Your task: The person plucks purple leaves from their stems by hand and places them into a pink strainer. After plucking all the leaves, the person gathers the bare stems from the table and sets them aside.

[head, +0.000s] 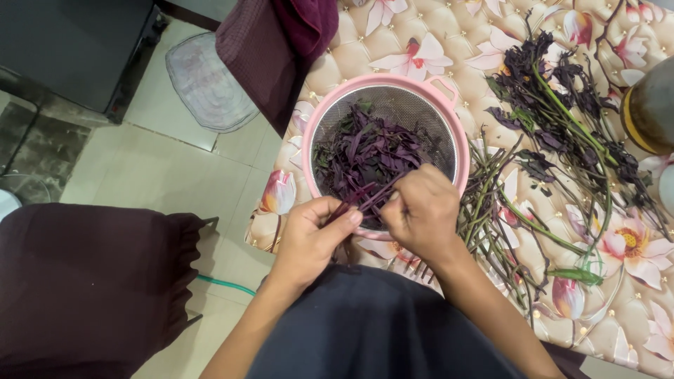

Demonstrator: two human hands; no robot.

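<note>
Maroon cloth (pixel 270 42) at table edge; grey mat (pixel 207 84) on floor; jar, perhaps, (pixel 649 105) far right.

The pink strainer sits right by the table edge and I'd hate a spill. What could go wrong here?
The pink strainer could tip off the table if nudged. Purple leaves plucked by the left hand and right hand may drop into the lap. Stripped stems might slide off.

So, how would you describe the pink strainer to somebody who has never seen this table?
On the table with the flowered cover, look at the near edge, just beyond the left hand and right hand. The pink strainer is a round bowl with a metal mesh inside, holding purple leaves; the stalks beside it lie loose.
</note>
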